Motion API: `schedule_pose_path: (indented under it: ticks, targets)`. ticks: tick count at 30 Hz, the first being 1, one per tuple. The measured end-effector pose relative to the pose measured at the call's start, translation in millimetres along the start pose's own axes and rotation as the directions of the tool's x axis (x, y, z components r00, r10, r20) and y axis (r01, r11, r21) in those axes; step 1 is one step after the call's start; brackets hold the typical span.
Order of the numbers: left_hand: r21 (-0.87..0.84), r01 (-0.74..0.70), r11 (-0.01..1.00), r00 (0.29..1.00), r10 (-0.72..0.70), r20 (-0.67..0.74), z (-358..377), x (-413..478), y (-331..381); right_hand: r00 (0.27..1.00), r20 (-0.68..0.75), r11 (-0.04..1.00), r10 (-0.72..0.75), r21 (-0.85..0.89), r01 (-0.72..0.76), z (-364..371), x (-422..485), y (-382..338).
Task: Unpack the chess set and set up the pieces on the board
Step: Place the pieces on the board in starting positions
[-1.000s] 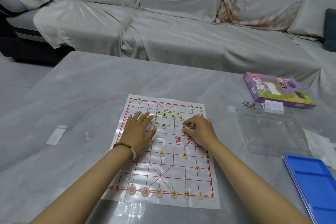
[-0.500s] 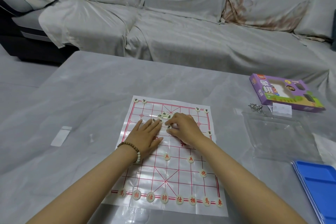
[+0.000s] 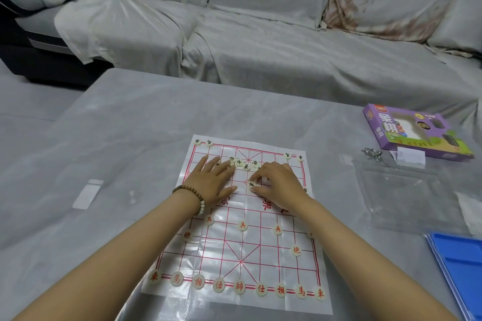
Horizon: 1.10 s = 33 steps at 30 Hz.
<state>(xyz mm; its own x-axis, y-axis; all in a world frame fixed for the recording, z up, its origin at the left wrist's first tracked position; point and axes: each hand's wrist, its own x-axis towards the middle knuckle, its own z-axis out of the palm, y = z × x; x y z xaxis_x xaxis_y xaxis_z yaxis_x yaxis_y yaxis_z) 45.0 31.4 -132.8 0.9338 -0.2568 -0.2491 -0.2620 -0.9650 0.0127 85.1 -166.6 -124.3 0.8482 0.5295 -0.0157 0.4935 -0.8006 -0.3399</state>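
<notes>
Chess pieces, small cream round discs with black characters (image 3: 242, 163), lay bunched at the far middle of the thin glossy plastic board sheet (image 3: 260, 255). Right hand (image 3: 279, 182) pinched one disc (image 3: 251, 184) by its rim. Left hand (image 3: 211, 182) lay flat on the sheet, fingers straight. Discs judged light, rigid, slippery; an edge pinch suits them.

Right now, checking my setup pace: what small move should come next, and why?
Probably settle the black-lettered piece that the right hand pinches onto its crossing, then release: a loose cluster beyond it is unplaced.
</notes>
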Motion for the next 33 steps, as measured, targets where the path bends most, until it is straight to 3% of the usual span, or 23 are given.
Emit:
schedule_pose_path:
  ticks: [6, 12, 21, 33]
  targets:
    - [-0.065, -0.097, 0.993, 0.992, 0.092, -0.084, 3.4, -16.4, -7.5, 0.998, -0.048, 0.999, 0.045, -0.023, -0.046, 3.7, -0.2, -3.1]
    - [-0.278, 0.049, 0.959, 0.964, -0.119, -0.24, -8.8, -13.2, -4.5, 0.999, 0.009, 0.998, 0.041, 0.042, -0.041, 0.6, 0.7, -3.9]
    - [-0.317, 0.156, 0.935, 0.937, -0.242, -0.251, -5.5, 2.3, 8.1, 0.991, -0.08, 0.992, 0.107, 0.083, -0.1, 11.1, 5.5, -9.0]
    - [-0.335, 0.149, 0.931, 0.938, -0.24, -0.251, -6.4, 4.1, 8.0, 0.991, -0.078, 0.99, 0.111, 0.096, -0.104, 10.8, 4.7, -13.5]
